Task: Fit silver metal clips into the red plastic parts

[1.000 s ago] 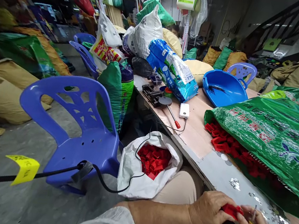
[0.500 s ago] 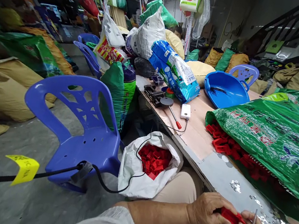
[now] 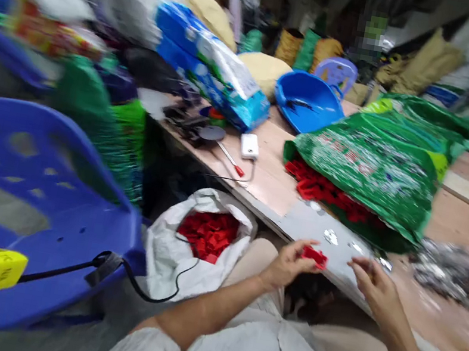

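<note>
My left hand (image 3: 286, 266) pinches a small red plastic part (image 3: 314, 258) between thumb and fingers, above the near table edge. To its right, apart from the part, my right hand (image 3: 373, 286) hovers over the edge with fingers bent together; anything in them is too blurred to make out. Small shiny metal pieces (image 3: 331, 236) lie on the grey sheet (image 3: 310, 222) just beyond my hands. A green sack (image 3: 369, 157) lies on the table, spilling red parts (image 3: 327, 189) from its mouth. Beside my leg, a white sack (image 3: 162, 247) stands open, holding more red parts (image 3: 208, 235).
A blue basin (image 3: 309, 101), a blue-and-white bag (image 3: 216, 75), a white power bank (image 3: 249, 146) and a red-tipped lever tool (image 3: 222, 143) are on the table. A metal heap (image 3: 456, 272) lies right. A blue chair (image 3: 83, 233) stands left; a black cable (image 3: 142, 289) crosses before it.
The view has swung to the right. My hands have moved apart; the red part stays in my left hand. The yellow-handled tool seen in my right hand earlier no longer shows.
</note>
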Available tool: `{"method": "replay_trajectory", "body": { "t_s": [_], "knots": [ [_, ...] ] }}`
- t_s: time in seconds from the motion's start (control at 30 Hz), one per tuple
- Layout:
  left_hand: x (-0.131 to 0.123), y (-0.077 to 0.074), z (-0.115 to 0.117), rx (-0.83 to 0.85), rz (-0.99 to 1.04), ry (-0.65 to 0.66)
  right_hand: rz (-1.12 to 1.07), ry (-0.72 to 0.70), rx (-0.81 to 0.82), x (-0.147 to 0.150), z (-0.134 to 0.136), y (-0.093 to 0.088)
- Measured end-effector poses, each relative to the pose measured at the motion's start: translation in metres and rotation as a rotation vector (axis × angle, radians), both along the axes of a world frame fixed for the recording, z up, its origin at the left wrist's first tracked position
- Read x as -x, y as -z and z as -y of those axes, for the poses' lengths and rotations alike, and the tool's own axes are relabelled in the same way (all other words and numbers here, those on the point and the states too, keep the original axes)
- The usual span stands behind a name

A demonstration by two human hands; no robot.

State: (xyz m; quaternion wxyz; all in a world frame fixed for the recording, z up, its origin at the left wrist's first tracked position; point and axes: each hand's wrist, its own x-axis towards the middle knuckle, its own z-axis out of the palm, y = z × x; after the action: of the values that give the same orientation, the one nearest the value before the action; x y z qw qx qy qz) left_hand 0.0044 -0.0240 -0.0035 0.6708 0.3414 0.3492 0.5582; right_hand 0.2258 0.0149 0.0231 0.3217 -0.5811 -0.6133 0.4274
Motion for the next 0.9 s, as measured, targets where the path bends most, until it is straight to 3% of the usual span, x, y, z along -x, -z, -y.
{"method": "replay_trajectory", "body": {
  "t_s": [0.13,0.27,0.63,0.9],
  "knots": [
    [0.008,0.002,-0.008,0.066,0.045,-0.021,0.326,0.026,-0.230,-0.002,-0.015,-0.002],
    [0.009,0.009,-0.015,0.077,-0.025,-0.009,0.509,-0.021,-0.287,0.002,-0.029,0.004],
    [0.013,0.012,-0.020,0.022,-0.229,-0.060,0.811,-0.149,-0.211,0.040,-0.063,0.009],
    [0.014,0.010,-0.018,-0.268,-0.512,-0.165,0.832,-0.134,-0.158,0.049,-0.076,0.010]
  ]
}}
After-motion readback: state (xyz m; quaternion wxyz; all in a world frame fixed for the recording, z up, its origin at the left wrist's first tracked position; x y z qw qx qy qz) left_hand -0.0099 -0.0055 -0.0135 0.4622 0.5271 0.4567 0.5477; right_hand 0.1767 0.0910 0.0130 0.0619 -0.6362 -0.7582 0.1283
